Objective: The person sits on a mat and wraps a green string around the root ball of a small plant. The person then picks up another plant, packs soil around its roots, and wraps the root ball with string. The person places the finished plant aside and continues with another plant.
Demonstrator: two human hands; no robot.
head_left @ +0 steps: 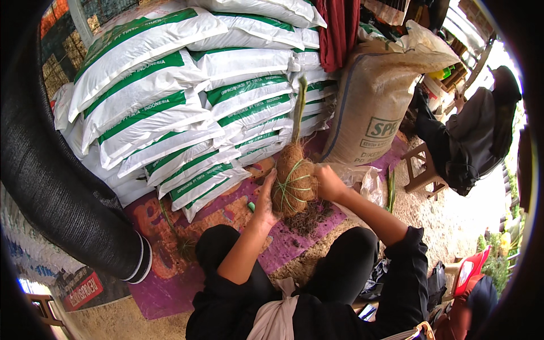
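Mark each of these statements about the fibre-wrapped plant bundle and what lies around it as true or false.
1. Both hands hold the plant bundle. True: left hand and right hand press its sides.
2. Red wire ties the bundle. False: the string is green.
3. White sacks with green stripes are stacked behind. True.
4. The bundle sits in a clay pot. False: it stands on a purple mat.
5. A person in black is at the right. True.

Seated person's (476,136) face out of sight
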